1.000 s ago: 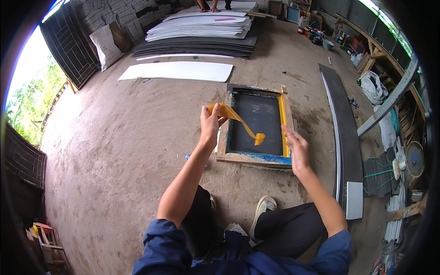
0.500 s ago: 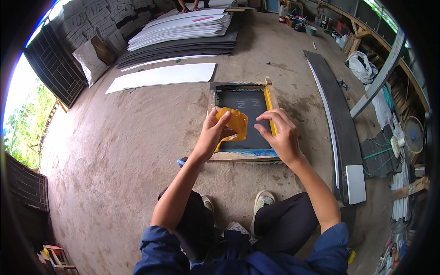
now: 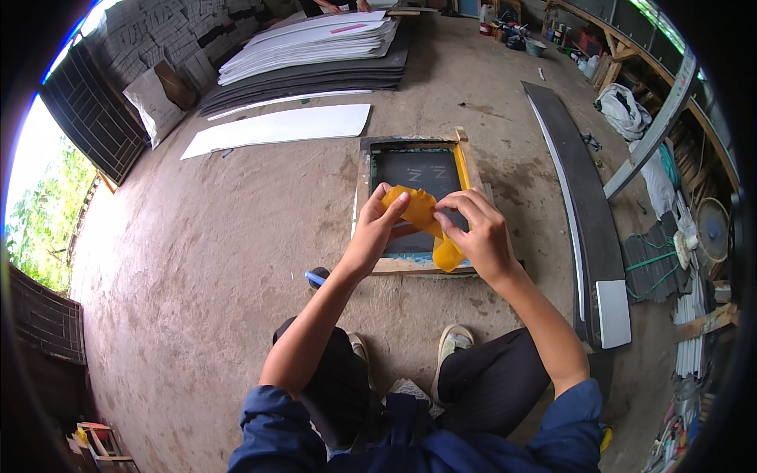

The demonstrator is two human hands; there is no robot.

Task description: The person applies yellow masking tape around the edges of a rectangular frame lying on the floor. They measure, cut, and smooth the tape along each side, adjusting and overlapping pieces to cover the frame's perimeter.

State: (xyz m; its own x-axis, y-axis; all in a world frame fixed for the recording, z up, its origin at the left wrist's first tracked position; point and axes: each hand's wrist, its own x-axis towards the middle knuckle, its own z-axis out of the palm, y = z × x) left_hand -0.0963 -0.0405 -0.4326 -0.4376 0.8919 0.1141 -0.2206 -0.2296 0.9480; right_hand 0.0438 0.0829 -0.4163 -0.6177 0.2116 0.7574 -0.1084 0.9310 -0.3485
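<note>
A crumpled orange-yellow sheet of film, like wide tape, [image 3: 412,206] is held up between my two hands. My left hand [image 3: 382,225] has its thumb and fingers closed on the sheet's left part. At its right side, the fingertips of my right hand [image 3: 475,229] pinch the edge, and a loose flap hangs down below them. Beneath both hands lies a wooden-framed panel [image 3: 364,177], like a printing screen, flat on the floor. Its dark middle carries pale marks, and a yellow strip [image 3: 464,169] runs along the inner right side. My hands cover part of the frame.
A dark roller-like tool with a blue handle [image 3: 317,277] lies left of the frame. White sheets [image 3: 307,51] are stacked at the back, where another person's hands [image 3: 347,8] rest. A long dark board [image 3: 564,189] lies to the right. My shoes [image 3: 453,343] are close below.
My right hand has moved left to the yellow sheet and now pinches its edge. The sheet has stretched and turned, with a flap hanging lower.
</note>
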